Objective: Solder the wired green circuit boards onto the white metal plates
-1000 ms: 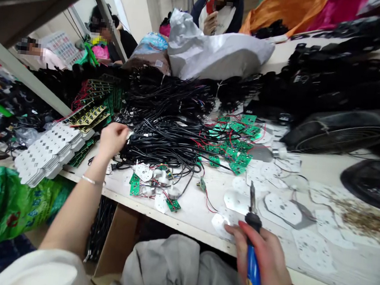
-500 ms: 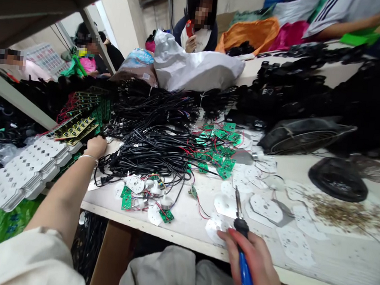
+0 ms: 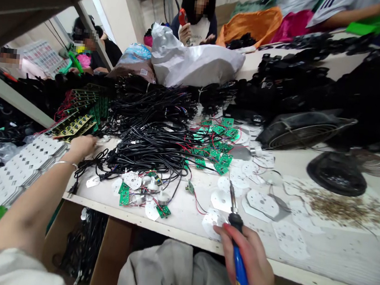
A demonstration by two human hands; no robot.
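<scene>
My right hand [image 3: 249, 256] is wrapped round the blue handle of a soldering iron [image 3: 239, 263], its metal tip pointing up and away over the bench. White perforated plates [image 3: 226, 200] lie beneath and beside the tip. At the left, my left hand [image 3: 84, 145] is closed, between yellow circuit boards [image 3: 77, 127] and a heap of black power cords [image 3: 152, 148]. Its fingertips are partly hidden, so what they hold cannot be made out. A loose cord with a plug [image 3: 73, 188] lies just below that hand, reaching the bench edge.
Green circuit boards [image 3: 223, 159] with red wires lie mid-bench; a smaller cluster of motors and boards [image 3: 151, 192] sits nearer. White plates [image 3: 22, 166] are stacked at left. Fan guards [image 3: 305, 131] stand at right. An open carton [image 3: 112, 251] is below. A co-worker [image 3: 198, 22] sits opposite.
My left hand has moved left and slightly nearer to me, and a cord with its plug now lies further left. The right hand keeps its hold on the soldering iron, shifting little.
</scene>
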